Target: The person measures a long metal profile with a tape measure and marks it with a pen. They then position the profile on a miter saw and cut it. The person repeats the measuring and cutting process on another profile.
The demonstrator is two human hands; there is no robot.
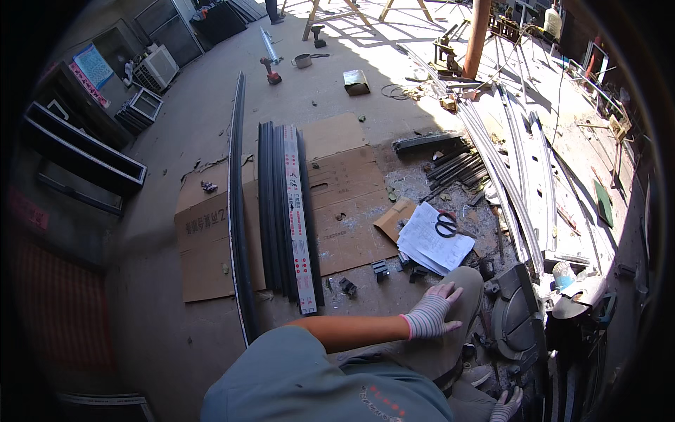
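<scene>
My left hand, in a striped work glove, rests on my bent knee with its fingers apart and nothing in it. Low at the right, my right hand, gloved alike, lies beside the base of a miter saw; whether it holds anything I cannot tell. Past the knee lie papers with black-handled scissors on top. Dark metal profiles, one with a printed white film, lie side by side on flattened cardboard. A longer dark profile lies left of them.
Short profile offcuts and long pale strips cover the floor at the right. Small cut pieces lie near my knee. Farther off are a red cordless drill, a metal pot and a post. Someone's leg shows at the top.
</scene>
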